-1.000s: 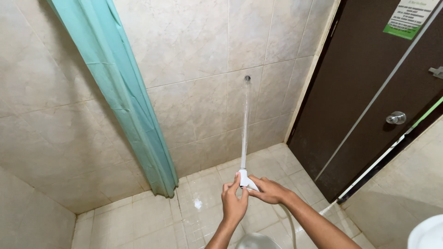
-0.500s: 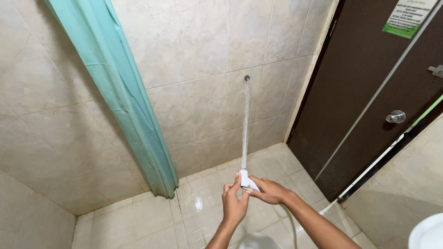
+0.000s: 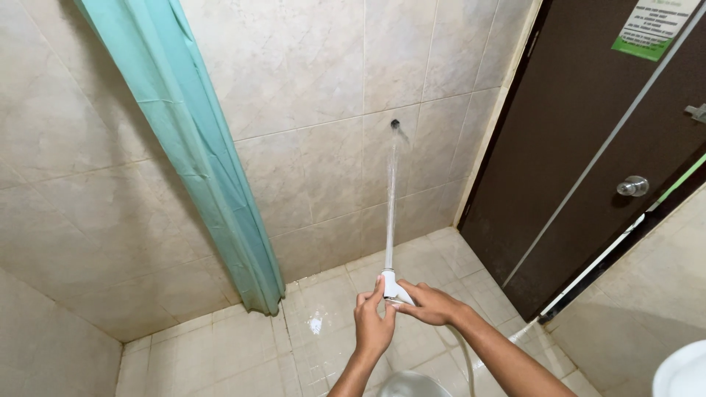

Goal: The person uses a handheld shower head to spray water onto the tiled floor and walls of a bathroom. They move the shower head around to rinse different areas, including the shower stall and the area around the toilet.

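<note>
- Both hands were closed round a small white spray nozzle [image 3: 393, 285], low and near the middle of the scene, just above the floor tiles [image 3: 220, 345].
- The left hand [image 3: 373, 327] gripped from below with its fingers curled up toward the head, seemingly to steady the aim.
- The right hand [image 3: 430, 303] came in from the right and wrapped the nozzle's body, fingers shut on it (likely pressing its lever, though the lever itself was hidden).
- The nozzle pointed away and upward, so a thin water jet [image 3: 390, 198] ran from it to a small dark spot [image 3: 395, 123] on the far tiled wall [image 3: 309, 88].
- A pale hose [image 3: 465, 353] trailed down from the nozzle beneath the right forearm, slack enough to let the head be raised.
- A teal shower curtain [image 3: 198, 154] hung bunched to the left, well apart from the jet and so out of the spray.
- A dark brown door [image 3: 581, 147] with a round metal knob [image 3: 632, 186] stood at the right.
- A white rounded rim [image 3: 680, 371] showed at the near right corner (too cropped to identify).
</note>
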